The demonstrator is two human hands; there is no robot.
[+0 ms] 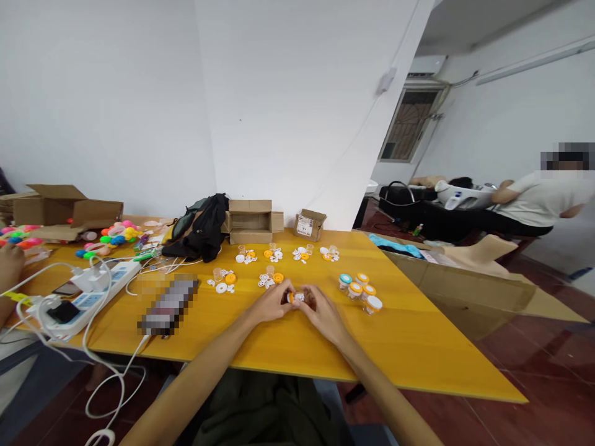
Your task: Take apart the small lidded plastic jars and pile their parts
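Over the middle of the table, my left hand (273,301) and my right hand (324,314) meet around a small orange-and-white jar (297,298). Fingers of both hands are closed on it, and white with dark spots shows between them. Just beyond my left hand lie white perforated discs (264,281), an orange lid (278,278) and a clear cup (270,271). To the right of my right hand stand several clear jars with orange lids (356,288), one with a teal lid (345,279) and one with a white lid (374,303).
Similar piles of white pieces (222,288) lie farther back. Cardboard boxes (251,223) and a black bag (204,229) stand by the wall. A power strip (100,297), cables and a pixelated device (170,306) lie left. Another person's hand (12,263) is at far left.
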